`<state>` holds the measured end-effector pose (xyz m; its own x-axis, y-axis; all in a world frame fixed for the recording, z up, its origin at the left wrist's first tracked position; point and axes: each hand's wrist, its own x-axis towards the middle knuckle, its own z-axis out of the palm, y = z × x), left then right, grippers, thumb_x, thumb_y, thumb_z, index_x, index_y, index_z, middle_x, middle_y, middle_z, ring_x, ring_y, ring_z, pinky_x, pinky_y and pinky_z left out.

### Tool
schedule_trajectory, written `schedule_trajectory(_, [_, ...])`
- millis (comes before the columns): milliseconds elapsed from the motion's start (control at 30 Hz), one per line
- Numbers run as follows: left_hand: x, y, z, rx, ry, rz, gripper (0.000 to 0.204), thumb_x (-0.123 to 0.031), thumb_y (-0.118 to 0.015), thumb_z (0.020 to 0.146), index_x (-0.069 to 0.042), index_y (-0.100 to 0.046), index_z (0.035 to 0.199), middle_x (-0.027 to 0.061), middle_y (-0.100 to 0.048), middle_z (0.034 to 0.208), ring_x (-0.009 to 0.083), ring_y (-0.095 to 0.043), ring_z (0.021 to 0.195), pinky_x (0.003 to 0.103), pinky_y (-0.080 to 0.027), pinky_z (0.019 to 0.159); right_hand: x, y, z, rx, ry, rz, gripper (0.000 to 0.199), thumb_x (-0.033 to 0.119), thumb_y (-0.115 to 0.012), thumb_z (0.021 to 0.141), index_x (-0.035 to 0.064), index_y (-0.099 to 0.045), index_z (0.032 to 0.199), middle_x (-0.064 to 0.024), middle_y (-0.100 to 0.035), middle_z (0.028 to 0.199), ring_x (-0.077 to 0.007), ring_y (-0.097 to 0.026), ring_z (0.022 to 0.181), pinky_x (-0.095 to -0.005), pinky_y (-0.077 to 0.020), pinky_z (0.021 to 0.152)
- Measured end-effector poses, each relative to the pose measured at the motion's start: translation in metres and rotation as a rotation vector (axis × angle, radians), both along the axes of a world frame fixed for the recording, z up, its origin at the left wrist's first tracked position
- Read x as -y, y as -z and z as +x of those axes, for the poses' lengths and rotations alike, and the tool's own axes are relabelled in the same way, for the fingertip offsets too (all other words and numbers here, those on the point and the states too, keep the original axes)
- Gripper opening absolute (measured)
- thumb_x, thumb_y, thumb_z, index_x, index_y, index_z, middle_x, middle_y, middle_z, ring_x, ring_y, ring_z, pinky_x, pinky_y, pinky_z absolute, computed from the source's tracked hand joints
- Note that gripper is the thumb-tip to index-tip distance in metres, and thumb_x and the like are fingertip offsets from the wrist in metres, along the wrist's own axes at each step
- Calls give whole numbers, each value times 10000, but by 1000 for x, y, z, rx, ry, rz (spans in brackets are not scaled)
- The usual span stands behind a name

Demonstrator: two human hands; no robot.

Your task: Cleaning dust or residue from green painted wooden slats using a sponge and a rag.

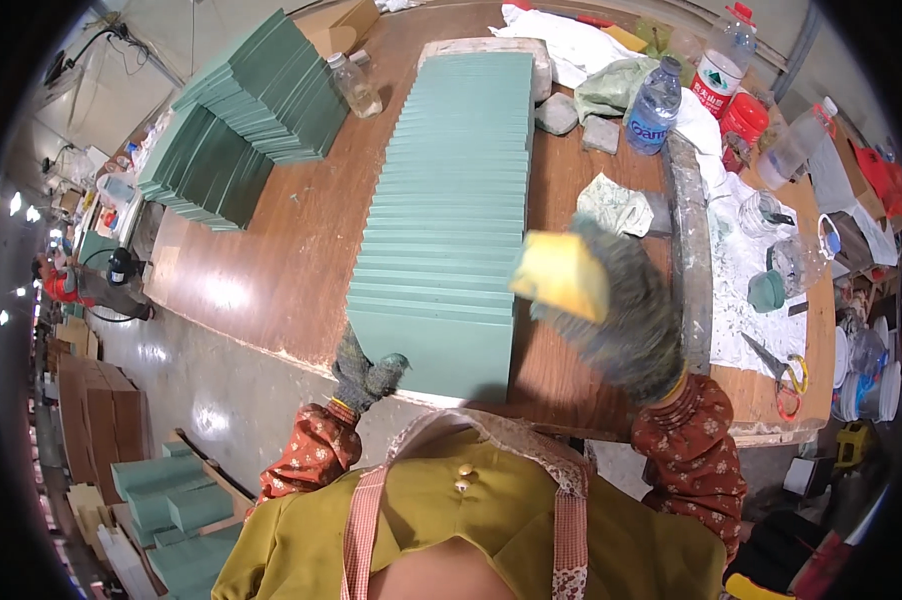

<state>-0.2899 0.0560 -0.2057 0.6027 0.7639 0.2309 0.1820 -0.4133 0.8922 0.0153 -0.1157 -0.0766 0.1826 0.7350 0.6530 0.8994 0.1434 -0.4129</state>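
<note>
Sheets [449, 215], green, lying fanned in an overlapping row up the table [271, 270] toward 12 o'clock, each leaving an edge exposed. Left hand [363, 375], gloved, pinching the nearest sheet's corner at 7 o'clock, apparently steadying the row. Right hand [626, 320], gloved, clasping a yellow sponge [563, 272] at 3 o'clock, hovering above the near sheets. Second stack [241, 110] resting at 10 o'clock; bottles [661, 105] crowding 1 o'clock.

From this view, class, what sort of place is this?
Probably a small workshop. A long row of green sheets is fanned along a worn wooden bench, more stacks wait behind, and scissors lie among the clutter.
</note>
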Motion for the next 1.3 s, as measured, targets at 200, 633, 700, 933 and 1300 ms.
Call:
schedule_trajectory(200, [1,1,-4,26,-3,-113,684,-396,-753,770,-5,-463,1251,94,-651,952,212,-639,860,358,-519,770,9,23,15,28,65,-148,736,234,-853,713,12,-480,1307,-199,-586,1195,-318,-620,1049,-401,-532,888])
schedule_trajectory(633, [-1,-1,-13,-140,24,-12,765,-397,-767,740,-14,-439,1316,114,-646,1038,239,-633,938,383,-514,811,16,43,19,-89,19,-43,778,234,-866,699,3,-461,1321,-189,-594,1193,-321,-628,1035,-442,-512,920])
schedule_trajectory(700, [0,1,-15,-157,24,-15,762,-395,-766,740,-15,-441,1315,114,-646,1036,240,-634,937,384,-515,810,5,30,13,-50,-64,2,754,318,-809,743,8,-458,1333,-179,-597,1189,-313,-617,1040,-438,-499,929])
schedule_trajectory(933, [-3,1,-17,-129,32,-35,693,-372,-749,762,-11,-462,1279,114,-641,1037,224,-631,940,379,-516,811,-3,35,31,-29,-45,-54,652,185,-784,742,8,-506,1305,-187,-610,1173,-313,-616,1035,-426,-499,927])
schedule_trajectory(1300, [-5,1,-12,-202,6,15,696,-420,-738,733,-1,-487,1229,120,-639,1020,256,-625,933,393,-497,837,-34,22,52,50,68,-34,754,214,-827,705,56,-462,1346,-129,-598,1196,-289,-595,1057,-429,-487,928])
